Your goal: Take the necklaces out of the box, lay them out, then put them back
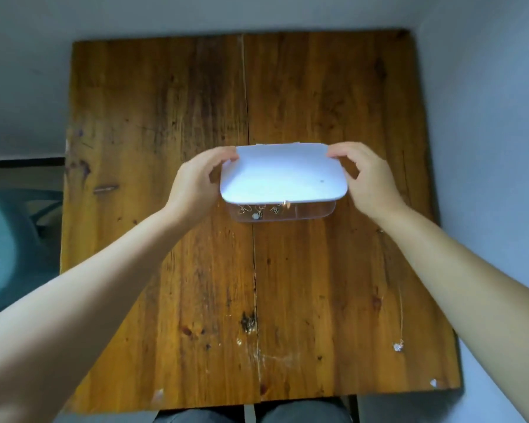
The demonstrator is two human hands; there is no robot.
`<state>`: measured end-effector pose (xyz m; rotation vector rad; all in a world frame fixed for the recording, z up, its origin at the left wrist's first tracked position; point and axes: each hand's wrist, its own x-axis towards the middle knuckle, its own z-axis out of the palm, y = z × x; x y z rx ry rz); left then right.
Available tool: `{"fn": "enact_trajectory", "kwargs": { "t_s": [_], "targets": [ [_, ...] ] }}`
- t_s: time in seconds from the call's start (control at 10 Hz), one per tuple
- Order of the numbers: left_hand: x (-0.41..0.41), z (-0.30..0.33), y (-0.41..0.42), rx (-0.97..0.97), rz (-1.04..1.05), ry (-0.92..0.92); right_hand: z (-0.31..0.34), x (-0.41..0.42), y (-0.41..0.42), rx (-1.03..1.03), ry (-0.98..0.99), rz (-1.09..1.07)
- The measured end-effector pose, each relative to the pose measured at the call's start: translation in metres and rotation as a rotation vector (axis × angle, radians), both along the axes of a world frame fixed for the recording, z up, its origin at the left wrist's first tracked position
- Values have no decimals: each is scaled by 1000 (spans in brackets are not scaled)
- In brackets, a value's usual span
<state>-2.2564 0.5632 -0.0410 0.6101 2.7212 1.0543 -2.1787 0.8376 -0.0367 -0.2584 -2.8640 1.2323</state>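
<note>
A clear plastic box (pixel 313 212) stands in the middle of the wooden table (pixel 165 270). Its white lid (pixel 283 174) is tilted, lifted at the near edge. My left hand (pixel 196 184) grips the lid's left side and my right hand (pixel 370 181) grips its right side. Under the lid's near edge, several necklaces (pixel 258 211) with small pendants show in the box's left compartment. One thin necklace (pixel 399 331) with a pale pendant lies stretched out on the table at the near right.
A teal plastic chair (pixel 9 245) stands left of the table. White walls close in behind and to the right. My knees (pixel 251 413) show below the table's near edge.
</note>
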Motion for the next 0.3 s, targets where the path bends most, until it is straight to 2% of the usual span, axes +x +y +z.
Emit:
{"fn": "enact_trajectory", "kwargs": {
  "t_s": [0.1,0.2,0.3],
  "targets": [
    [13,-9,-8,-192,-164,98,-10,10,-3,150,-74,61],
    [11,-5,-8,-305,-236,135,0,18,-12,253,-189,115],
    [25,-4,-9,-423,-232,94,26,31,-24,233,-197,67]
  ]
}}
